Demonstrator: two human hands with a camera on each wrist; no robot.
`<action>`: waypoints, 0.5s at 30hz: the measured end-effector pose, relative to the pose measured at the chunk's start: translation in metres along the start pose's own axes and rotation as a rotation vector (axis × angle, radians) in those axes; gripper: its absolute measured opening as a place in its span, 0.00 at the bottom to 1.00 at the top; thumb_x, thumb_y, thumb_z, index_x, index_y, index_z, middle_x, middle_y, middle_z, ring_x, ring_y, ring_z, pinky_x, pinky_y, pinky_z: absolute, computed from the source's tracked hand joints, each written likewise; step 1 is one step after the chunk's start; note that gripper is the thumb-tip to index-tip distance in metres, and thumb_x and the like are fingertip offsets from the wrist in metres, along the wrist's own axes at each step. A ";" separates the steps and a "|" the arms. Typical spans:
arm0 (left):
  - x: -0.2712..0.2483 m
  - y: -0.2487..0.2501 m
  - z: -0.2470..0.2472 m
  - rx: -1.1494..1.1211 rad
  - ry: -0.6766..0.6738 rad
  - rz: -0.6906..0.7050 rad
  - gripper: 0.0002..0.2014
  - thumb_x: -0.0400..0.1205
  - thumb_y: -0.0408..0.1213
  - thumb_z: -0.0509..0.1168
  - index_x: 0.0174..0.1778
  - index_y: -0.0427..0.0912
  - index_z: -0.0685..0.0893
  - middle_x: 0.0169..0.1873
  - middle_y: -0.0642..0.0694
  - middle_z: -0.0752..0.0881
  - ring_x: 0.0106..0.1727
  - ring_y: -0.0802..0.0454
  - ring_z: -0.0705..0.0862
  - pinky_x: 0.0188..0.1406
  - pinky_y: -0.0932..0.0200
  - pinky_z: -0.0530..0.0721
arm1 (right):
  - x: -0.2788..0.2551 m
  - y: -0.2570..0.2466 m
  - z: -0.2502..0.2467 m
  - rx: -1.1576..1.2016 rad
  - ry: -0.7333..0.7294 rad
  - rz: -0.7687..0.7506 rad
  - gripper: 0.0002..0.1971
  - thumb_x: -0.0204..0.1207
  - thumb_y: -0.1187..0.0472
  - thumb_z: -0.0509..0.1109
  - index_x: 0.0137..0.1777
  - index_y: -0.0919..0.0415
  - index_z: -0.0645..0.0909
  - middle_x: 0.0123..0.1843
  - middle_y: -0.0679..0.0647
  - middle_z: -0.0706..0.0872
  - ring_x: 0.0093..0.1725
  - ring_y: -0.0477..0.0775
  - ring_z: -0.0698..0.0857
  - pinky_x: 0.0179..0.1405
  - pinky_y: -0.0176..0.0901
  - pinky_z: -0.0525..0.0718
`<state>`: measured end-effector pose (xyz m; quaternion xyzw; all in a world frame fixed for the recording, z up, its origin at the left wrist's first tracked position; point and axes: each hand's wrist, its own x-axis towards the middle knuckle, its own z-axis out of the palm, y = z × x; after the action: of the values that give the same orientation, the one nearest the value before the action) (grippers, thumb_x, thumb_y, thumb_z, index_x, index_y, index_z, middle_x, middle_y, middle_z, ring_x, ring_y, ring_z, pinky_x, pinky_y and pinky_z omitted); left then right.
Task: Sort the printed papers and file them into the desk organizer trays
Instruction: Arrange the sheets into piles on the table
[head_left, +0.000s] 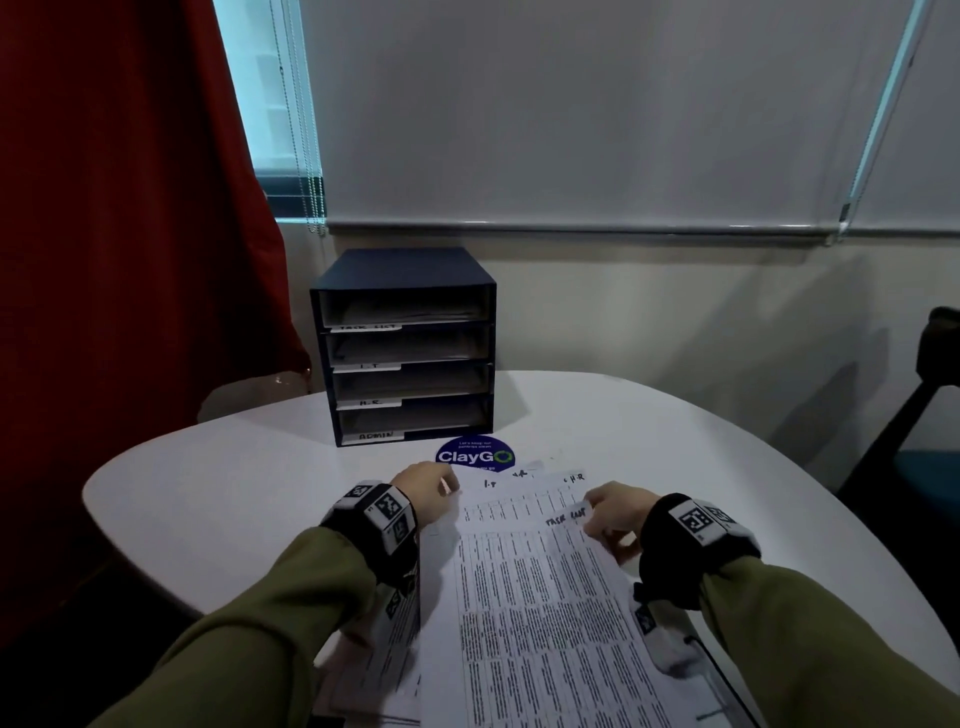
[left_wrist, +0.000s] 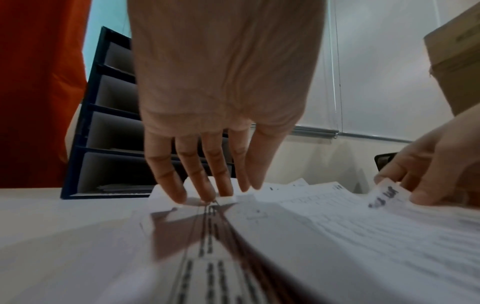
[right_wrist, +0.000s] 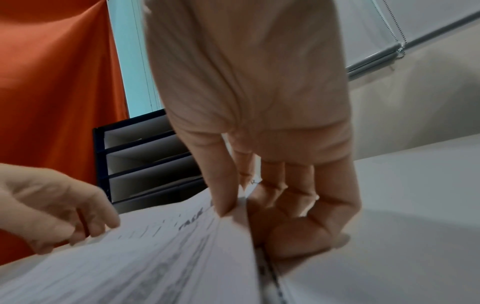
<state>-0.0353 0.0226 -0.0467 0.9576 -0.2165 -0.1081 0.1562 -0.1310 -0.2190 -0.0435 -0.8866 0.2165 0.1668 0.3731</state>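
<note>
A loose stack of printed papers (head_left: 524, 597) lies on the white table (head_left: 234, 499) in front of me. The top sheet (right_wrist: 145, 259), handwritten "Task List" at its corner, is lifted at its right edge, where my right hand (head_left: 610, 517) pinches it between thumb and fingers (right_wrist: 228, 205). My left hand (head_left: 426, 491) rests at the stack's far left corner, its straight fingers (left_wrist: 202, 185) pressing the papers (left_wrist: 337, 236) down. The dark blue organizer (head_left: 408, 345) with labelled trays stands beyond the papers; its trays hold some sheets.
A round blue "ClayGO" sticker (head_left: 475, 456) lies on the table between organizer and papers. A red curtain (head_left: 130, 260) hangs at the left, a dark chair (head_left: 914, 415) stands at the right, and a wall with a blind is behind.
</note>
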 end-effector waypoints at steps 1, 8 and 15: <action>0.001 0.001 0.001 0.023 -0.018 -0.005 0.16 0.81 0.33 0.59 0.65 0.46 0.79 0.62 0.45 0.82 0.63 0.47 0.81 0.60 0.56 0.80 | 0.000 -0.001 -0.002 0.005 0.003 -0.004 0.11 0.73 0.78 0.62 0.44 0.62 0.76 0.33 0.57 0.80 0.32 0.56 0.81 0.27 0.39 0.81; 0.005 -0.002 0.001 -0.087 -0.009 -0.005 0.07 0.75 0.32 0.67 0.47 0.46 0.82 0.46 0.47 0.84 0.46 0.50 0.82 0.46 0.58 0.83 | 0.006 -0.001 -0.015 0.027 0.185 -0.008 0.13 0.66 0.76 0.68 0.30 0.59 0.72 0.36 0.54 0.79 0.40 0.55 0.81 0.27 0.37 0.80; 0.003 -0.004 -0.013 -0.134 -0.074 0.100 0.06 0.78 0.34 0.67 0.41 0.50 0.80 0.43 0.49 0.84 0.46 0.50 0.83 0.44 0.59 0.82 | 0.012 0.000 -0.016 0.102 0.240 -0.078 0.16 0.71 0.67 0.73 0.25 0.58 0.73 0.27 0.51 0.76 0.30 0.47 0.75 0.26 0.33 0.71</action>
<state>-0.0272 0.0283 -0.0364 0.9285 -0.2618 -0.1497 0.2168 -0.1188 -0.2339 -0.0377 -0.8878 0.2330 0.0335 0.3955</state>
